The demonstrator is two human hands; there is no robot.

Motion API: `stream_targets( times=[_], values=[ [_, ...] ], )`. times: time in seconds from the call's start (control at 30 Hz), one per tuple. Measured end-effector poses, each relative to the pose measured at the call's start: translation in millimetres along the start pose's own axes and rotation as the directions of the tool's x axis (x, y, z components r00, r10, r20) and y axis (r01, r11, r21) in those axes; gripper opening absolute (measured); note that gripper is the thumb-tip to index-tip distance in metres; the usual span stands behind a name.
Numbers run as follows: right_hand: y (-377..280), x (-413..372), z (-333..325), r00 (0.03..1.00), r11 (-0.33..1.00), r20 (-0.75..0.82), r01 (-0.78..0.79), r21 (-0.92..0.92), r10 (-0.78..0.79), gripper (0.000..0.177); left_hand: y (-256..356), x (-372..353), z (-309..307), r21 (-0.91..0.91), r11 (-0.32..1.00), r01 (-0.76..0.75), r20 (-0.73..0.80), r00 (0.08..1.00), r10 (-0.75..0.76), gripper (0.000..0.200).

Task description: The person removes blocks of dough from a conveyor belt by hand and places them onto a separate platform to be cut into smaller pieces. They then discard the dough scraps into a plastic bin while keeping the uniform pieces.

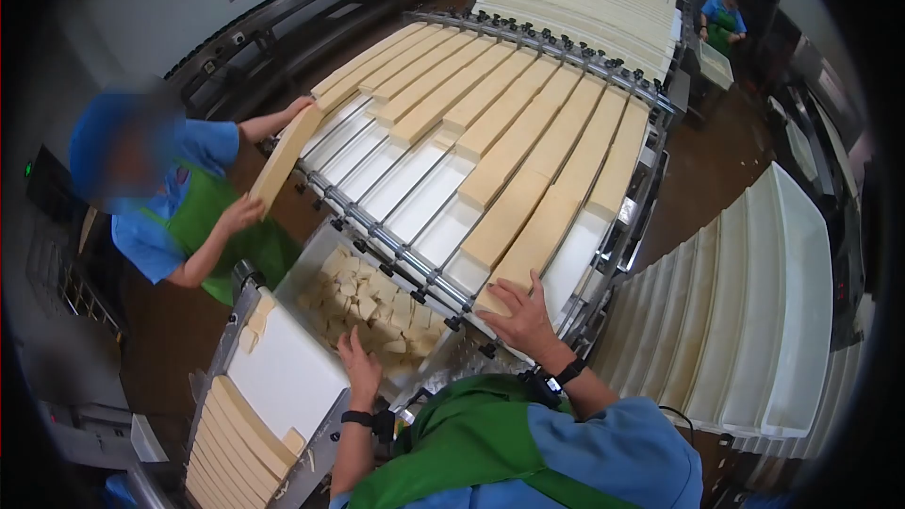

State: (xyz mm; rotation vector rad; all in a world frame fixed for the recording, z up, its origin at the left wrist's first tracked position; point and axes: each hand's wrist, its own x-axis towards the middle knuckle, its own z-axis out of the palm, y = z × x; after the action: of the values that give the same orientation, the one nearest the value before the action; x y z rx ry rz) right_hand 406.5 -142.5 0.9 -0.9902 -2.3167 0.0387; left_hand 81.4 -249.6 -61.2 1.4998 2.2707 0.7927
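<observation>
My right hand [520, 322] grips the near end of a long pale beige bar [556, 221], its fingers spread over the top and side. That bar lies in a lane of a slatted white conveyor table [391, 179], beside several similar bars in rows. My left hand [361, 366] is empty with its fingers apart. It is near the front side of a clear bin [311, 273] holding many pale offcut pieces [353, 297]. The bars' exact material cannot be told.
At left, a co-worker in a green apron [212, 217] holds another bar [283, 155] with both hands. A lower white belt [283, 353] carries several bars [236, 434]. Stacked white trays [726, 311] stand at right. Another person [721, 24] is at the back.
</observation>
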Motion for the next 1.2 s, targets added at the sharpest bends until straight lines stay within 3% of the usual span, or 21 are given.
stream_targets(
  times=[0.13,0.33,0.53,0.63,0.73,0.83,1.03,1.2],
  values=[
    [-1,3,0,1.000,1.000,0.002,-0.012,-0.004,0.012,0.025,0,-24,-2,0.219,0.970,-0.111,-0.036,0.992,0.121,0.054],
    [3,-2,11,0.998,0.999,-0.063,-0.004,-0.045,0.001,0.027,-13,-53,8,0.384,0.885,-0.265,0.027,0.961,0.276,0.045],
    [4,-3,12,0.998,0.997,-0.059,0.016,-0.073,-0.020,0.026,-11,-55,10,0.392,0.892,-0.224,-0.009,0.969,0.247,0.057],
    [2,-3,12,0.999,0.997,-0.036,0.008,-0.080,-0.011,0.033,-8,-56,8,0.389,0.899,-0.202,0.007,0.976,0.217,0.050],
    [-7,0,8,0.998,0.994,-0.013,-0.060,-0.089,0.059,0.050,-11,-58,8,0.378,0.903,-0.205,-0.002,0.975,0.222,0.056],
    [-15,7,1,0.964,0.963,0.049,-0.258,-0.083,0.262,0.065,-12,-57,9,0.391,0.898,-0.202,-0.014,0.974,0.225,0.056],
    [-23,15,3,0.949,0.946,0.046,-0.306,-0.106,0.312,0.063,-12,-56,8,0.382,0.908,-0.174,0.008,0.983,0.185,0.053],
    [-25,18,5,0.937,0.938,0.037,-0.346,-0.022,0.347,0.058,-16,-56,11,0.388,0.905,-0.173,-0.009,0.981,0.192,0.054]
  ],
)
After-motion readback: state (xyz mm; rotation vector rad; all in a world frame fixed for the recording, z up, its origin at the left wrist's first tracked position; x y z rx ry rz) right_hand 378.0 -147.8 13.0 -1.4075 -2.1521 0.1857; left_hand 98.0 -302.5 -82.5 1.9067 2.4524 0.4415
